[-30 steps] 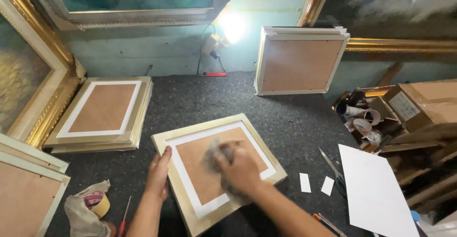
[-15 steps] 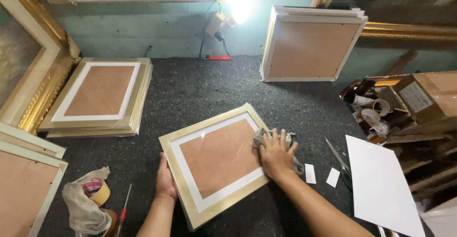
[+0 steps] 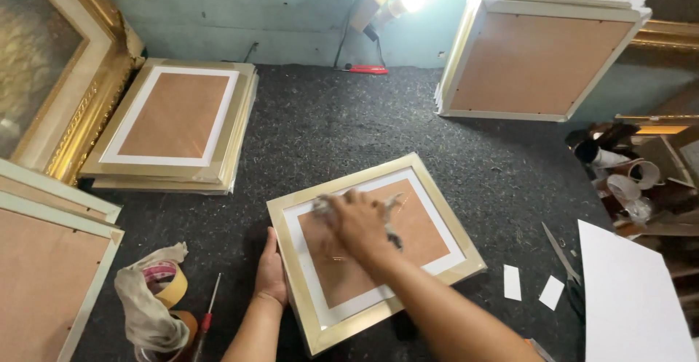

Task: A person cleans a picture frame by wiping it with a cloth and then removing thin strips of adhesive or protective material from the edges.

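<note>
A gold-edged rectangular picture frame (image 3: 375,249) lies face down and slightly turned on the dark felt-covered table (image 3: 306,136), its brown backing board and white inner border showing. The right hand (image 3: 357,220) presses a small grey cloth (image 3: 389,216) flat against the backing; half a second ago it was at the frame's right edge, and a second ago near the middle, so the wiping sweeps back and forth across the board and the surface seems to be getting a full pass. The left hand (image 3: 271,275) is curled over the frame's near-left edge, fingers closed on the rim, much where it was before, steadying it.

Just right of the frame lie two small white paper slips (image 3: 531,287), a pair of scissors (image 3: 564,264) and a large white sheet (image 3: 630,296). To the near left sit rolls of tape draped with a beige rag (image 3: 153,304) and a red-handled screwdriver (image 3: 206,318). Farther left is a stack of similar gold frames (image 3: 175,122); white-edged frames (image 3: 539,49) lean against the back wall.
</note>
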